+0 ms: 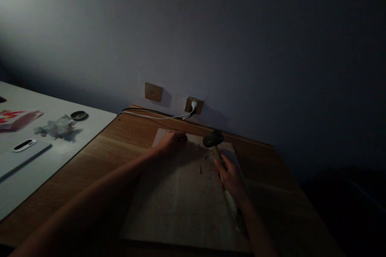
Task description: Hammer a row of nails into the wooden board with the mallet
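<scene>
A pale wooden board (181, 204) lies on the brown wooden floor. My right hand (231, 180) is closed round the light handle of a hammer (213, 139), whose dark head hangs just above the board's far edge. My left hand (170, 143) rests near the board's far left corner with its fingers curled; what they hold, if anything, is too dark to make out. A few small nails (200, 168) stand or lie on the board between the two hands.
A wall rises right behind the board, with a switch plate (153, 91) and a socket (194, 105) holding a white plug and cable. At left lies a white sheet (90, 128) with a phone (24, 145), a dark round lid and small packets.
</scene>
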Motion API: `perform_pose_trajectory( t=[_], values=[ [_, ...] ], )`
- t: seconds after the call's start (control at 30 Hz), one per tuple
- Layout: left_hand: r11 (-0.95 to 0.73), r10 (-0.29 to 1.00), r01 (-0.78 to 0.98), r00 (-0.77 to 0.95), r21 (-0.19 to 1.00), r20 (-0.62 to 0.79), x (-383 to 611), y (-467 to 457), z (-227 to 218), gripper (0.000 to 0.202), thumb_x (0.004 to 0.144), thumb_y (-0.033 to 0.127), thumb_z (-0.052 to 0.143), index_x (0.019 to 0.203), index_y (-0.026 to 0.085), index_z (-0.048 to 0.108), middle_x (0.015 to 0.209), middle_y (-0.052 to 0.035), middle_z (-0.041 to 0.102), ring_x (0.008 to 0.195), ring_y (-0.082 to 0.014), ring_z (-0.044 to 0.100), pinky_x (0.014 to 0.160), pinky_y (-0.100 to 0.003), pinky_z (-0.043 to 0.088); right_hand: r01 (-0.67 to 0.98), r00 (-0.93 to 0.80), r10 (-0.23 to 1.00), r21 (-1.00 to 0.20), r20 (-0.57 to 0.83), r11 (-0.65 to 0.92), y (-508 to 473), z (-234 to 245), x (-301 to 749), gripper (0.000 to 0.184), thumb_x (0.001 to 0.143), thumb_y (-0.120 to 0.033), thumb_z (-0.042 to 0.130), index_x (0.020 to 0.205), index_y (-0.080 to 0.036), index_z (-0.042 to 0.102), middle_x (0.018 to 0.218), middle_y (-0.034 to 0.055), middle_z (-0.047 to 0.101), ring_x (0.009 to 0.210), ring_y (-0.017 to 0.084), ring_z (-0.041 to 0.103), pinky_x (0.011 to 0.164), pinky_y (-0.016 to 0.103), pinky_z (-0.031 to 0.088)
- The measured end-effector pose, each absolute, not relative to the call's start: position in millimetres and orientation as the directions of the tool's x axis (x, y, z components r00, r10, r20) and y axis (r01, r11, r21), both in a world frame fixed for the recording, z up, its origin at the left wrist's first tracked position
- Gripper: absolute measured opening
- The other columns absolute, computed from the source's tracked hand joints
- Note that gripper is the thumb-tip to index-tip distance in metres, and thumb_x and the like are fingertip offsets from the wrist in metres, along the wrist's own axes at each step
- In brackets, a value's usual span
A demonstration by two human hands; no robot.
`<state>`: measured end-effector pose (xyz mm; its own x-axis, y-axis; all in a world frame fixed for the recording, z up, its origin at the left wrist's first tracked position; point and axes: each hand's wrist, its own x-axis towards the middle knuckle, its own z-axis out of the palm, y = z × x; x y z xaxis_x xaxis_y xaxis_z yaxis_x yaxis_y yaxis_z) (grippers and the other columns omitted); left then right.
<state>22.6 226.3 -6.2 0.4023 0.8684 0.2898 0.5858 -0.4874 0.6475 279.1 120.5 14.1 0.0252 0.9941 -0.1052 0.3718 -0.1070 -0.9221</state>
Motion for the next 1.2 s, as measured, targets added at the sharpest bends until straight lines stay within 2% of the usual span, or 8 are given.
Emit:
perform_pose_trajectory(
  t=[0.13, 0.47, 0.67, 0.83, 0.9, 0.97, 1.03, 1.2],
  values=[
    [-0.483, 0.865, 0.530, 0.414, 0.696, 0.284, 22.5, 226.9, -8.8, 0.015, 0.080, 0.014, 0.061, 0.086, 0.018, 0.074, 0.080, -0.0013, 0.074, 0.072, -0.0144, 0.066, 0.068, -0.022, 0.048, 0.355, -0.001, 0.996, -0.931, -0.088, -0.082, 121.4, 11.3, 276.1, 0.041, 0.084, -0.063, 0.059, 0.085, -0.023, 0.052, 0.054, -0.0098, 0.044, 0.032, 0.007, 0.034, 0.032, 0.022, 0.028],
    [-0.597, 0.798, 0.551, 0.476, 0.582, 0.368, 22.0, 222.9, -10.3, 0.015, 0.081, 0.008, 0.056, 0.081, 0.018, 0.067, 0.083, -0.0029, 0.069, 0.072, -0.0139, 0.062, 0.068, -0.022, 0.044, 0.360, -0.008, 0.996, -0.930, -0.089, -0.080, 120.9, 9.9, 269.6, 0.043, 0.084, -0.065, 0.059, 0.087, -0.022, 0.053, 0.053, -0.0097, 0.044, 0.032, 0.008, 0.035, 0.031, 0.022, 0.028],
    [-0.583, 0.803, 0.524, 0.488, 0.621, 0.342, 21.4, 221.5, -8.1, 0.015, 0.081, 0.009, 0.056, 0.081, 0.019, 0.067, 0.081, -0.0023, 0.070, 0.073, -0.0150, 0.063, 0.070, -0.023, 0.046, 0.357, -0.038, 0.993, -0.930, -0.112, -0.091, 121.0, 16.2, 260.3, 0.045, 0.084, -0.066, 0.058, 0.093, -0.022, 0.053, 0.054, -0.0106, 0.043, 0.032, 0.008, 0.035, 0.030, 0.022, 0.029],
    [-0.562, 0.816, 0.504, 0.466, 0.656, 0.341, 22.9, 222.8, -7.8, 0.020, 0.080, 0.010, 0.057, 0.092, 0.021, 0.069, 0.090, -0.0023, 0.074, 0.080, -0.0161, 0.067, 0.076, -0.024, 0.048, 0.370, -0.081, 0.992, -0.927, -0.092, -0.056, 127.6, 26.8, 250.9, 0.040, 0.086, -0.063, 0.057, 0.088, -0.023, 0.051, 0.055, -0.0105, 0.043, 0.032, 0.007, 0.035, 0.030, 0.021, 0.028],
    [-0.531, 0.835, 0.503, 0.448, 0.682, 0.320, 23.3, 223.2, -9.5, 0.030, 0.080, 0.010, 0.057, 0.106, 0.022, 0.068, 0.089, -0.0008, 0.074, 0.080, -0.0160, 0.068, 0.076, -0.024, 0.049, 0.374, -0.099, 0.992, -0.927, -0.078, -0.036, 129.5, 33.7, 246.2, 0.038, 0.088, -0.060, 0.056, 0.089, -0.023, 0.051, 0.056, -0.0101, 0.044, 0.033, 0.007, 0.036, 0.031, 0.021, 0.028],
    [-0.504, 0.849, 0.500, 0.434, 0.704, 0.300, 23.2, 223.5, -12.1, 0.046, 0.079, 0.011, 0.059, 0.124, 0.023, 0.061, 0.088, 0.0002, 0.075, 0.079, -0.0162, 0.070, 0.074, -0.023, 0.050, 0.375, -0.117, 0.991, -0.927, -0.066, -0.017, 130.1, 40.2, 241.1, 0.035, 0.090, -0.058, 0.055, 0.091, -0.023, 0.052, 0.057, -0.0100, 0.045, 0.033, 0.007, 0.037, 0.031, 0.021, 0.028],
    [-0.495, 0.854, 0.499, 0.431, 0.712, 0.292, 22.8, 224.1, -15.1, 0.057, 0.079, 0.011, 0.061, 0.134, 0.022, 0.053, 0.090, -0.0006, 0.076, 0.079, -0.0166, 0.071, 0.072, -0.023, 0.050, 0.380, -0.131, 0.990, -0.925, -0.053, 0.000, 129.8, 43.8, 236.2, 0.034, 0.091, -0.056, 0.053, 0.093, -0.023, 0.052, 0.057, -0.0101, 0.044, 0.033, 0.007, 0.037, 0.031, 0.021, 0.028],
    [-0.494, 0.854, 0.482, 0.426, 0.724, 0.299, 23.0, 227.7, -21.8, 0.060, 0.079, 0.011, 0.062, 0.137, 0.019, 0.049, 0.090, -0.0026, 0.078, 0.078, -0.0176, 0.072, 0.070, -0.024, 0.050, 0.455, -0.137, 0.986, -0.890, -0.093, -0.021, 130.7, 35.1, 231.7, 0.034, 0.089, -0.056, 0.053, 0.092, -0.022, 0.054, 0.053, -0.0099, 0.044, 0.033, 0.008, 0.037, 0.032, 0.021, 0.028]
  ],
)
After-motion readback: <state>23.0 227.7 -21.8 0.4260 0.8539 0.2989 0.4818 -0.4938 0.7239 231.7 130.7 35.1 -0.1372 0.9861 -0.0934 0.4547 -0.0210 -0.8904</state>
